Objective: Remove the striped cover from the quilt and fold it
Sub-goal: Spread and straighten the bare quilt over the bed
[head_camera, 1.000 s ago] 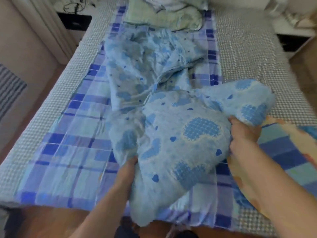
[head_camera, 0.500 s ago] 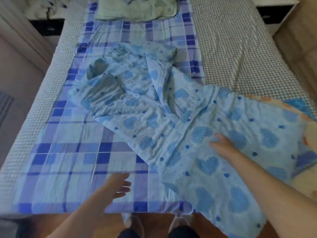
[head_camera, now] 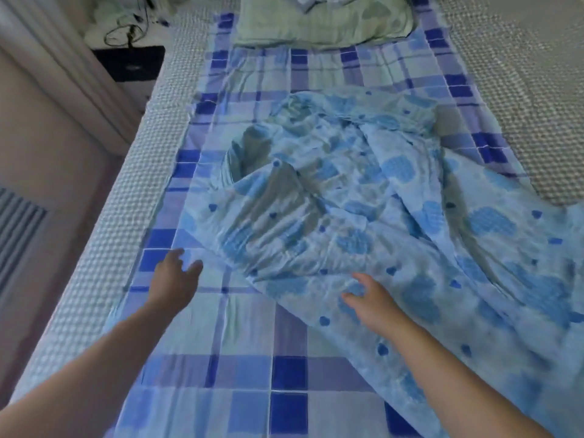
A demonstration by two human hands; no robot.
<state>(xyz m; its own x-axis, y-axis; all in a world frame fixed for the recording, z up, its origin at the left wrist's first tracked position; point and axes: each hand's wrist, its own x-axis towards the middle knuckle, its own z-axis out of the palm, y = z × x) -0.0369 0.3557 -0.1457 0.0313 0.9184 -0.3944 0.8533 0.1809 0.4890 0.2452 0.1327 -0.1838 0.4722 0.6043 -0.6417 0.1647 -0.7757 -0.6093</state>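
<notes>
the cover [head_camera: 363, 222] lies rumpled across the checked sheet [head_camera: 240, 343] on the bed. my right hand [head_camera: 371, 303] rests on its near edge, fingers loose; my left hand [head_camera: 175, 275] hovers spread, holding nothing. a pillow [head_camera: 322, 22] sits beyond.

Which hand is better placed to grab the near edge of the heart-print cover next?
Probably the right hand: it hangs open over the heart-print cover at its near edge. The left hand, also open, is over the checked sheet, beside the cover's edge.

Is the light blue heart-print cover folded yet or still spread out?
Not folded: the heart-print cover lies spread and rumpled across the plaid sheet, with loose creases and no neat edges.
</notes>
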